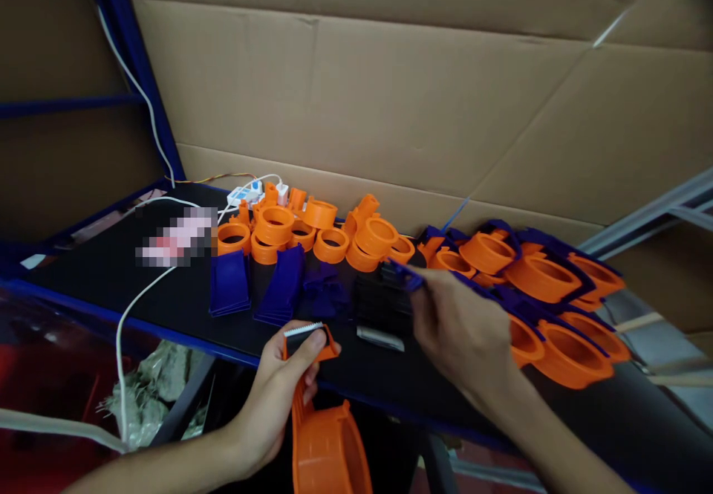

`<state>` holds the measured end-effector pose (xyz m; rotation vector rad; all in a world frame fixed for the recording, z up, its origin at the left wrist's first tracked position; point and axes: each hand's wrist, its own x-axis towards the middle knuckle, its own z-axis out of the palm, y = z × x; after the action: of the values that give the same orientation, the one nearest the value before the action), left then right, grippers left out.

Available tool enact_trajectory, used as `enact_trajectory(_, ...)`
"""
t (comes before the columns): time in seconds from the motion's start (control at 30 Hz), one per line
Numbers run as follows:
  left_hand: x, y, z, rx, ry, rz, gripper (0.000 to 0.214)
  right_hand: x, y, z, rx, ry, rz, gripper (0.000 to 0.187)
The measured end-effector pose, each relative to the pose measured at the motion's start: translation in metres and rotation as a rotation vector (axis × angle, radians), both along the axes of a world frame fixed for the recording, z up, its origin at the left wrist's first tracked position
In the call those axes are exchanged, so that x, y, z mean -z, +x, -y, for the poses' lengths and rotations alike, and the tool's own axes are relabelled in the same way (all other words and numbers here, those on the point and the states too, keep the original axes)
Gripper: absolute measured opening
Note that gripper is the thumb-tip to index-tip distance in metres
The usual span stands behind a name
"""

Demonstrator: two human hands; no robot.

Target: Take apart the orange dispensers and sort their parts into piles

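Note:
My left hand (pixel 270 408) is closed around the handle of an orange tape dispenser (pixel 326 449), whose round hub hangs below. A white serrated blade (pixel 304 330) sits at its top, with my thumb pressed beside it. My right hand (pixel 471 330) pinches a dark blue plastic piece (pixel 408 275) over the table. Below and left of that hand lie several black strips (pixel 379 299) and a pale strip (pixel 380 339). Stacks of flat blue plates (pixel 229 283) and small blue parts (pixel 324 292) lie further left.
Several orange dispenser bodies (pixel 275 223) are piled along the back of the black table (pixel 111 256). Orange dispensers with blue parts (pixel 543 275) crowd the right side. A power strip (pixel 245 194) with white cables stands at the back left, before a cardboard wall (pixel 362 93).

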<state>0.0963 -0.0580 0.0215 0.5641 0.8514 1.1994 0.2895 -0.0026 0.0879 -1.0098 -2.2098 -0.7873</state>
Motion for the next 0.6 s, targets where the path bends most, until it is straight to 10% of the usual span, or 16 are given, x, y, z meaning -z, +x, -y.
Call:
enact_trajectory(0.4,0.002,-0.008,-0.011,0.151,0.056,-0.054,0.035,0.026,-0.031,-0.037,0.084,-0.539,0.283,0.035)
enact_trajectory(0.6,0.009,-0.008,-0.017,0.286,0.133,-0.242,0.036,0.011,-0.014,-0.028,-0.156,-0.846,-0.184,0.033)
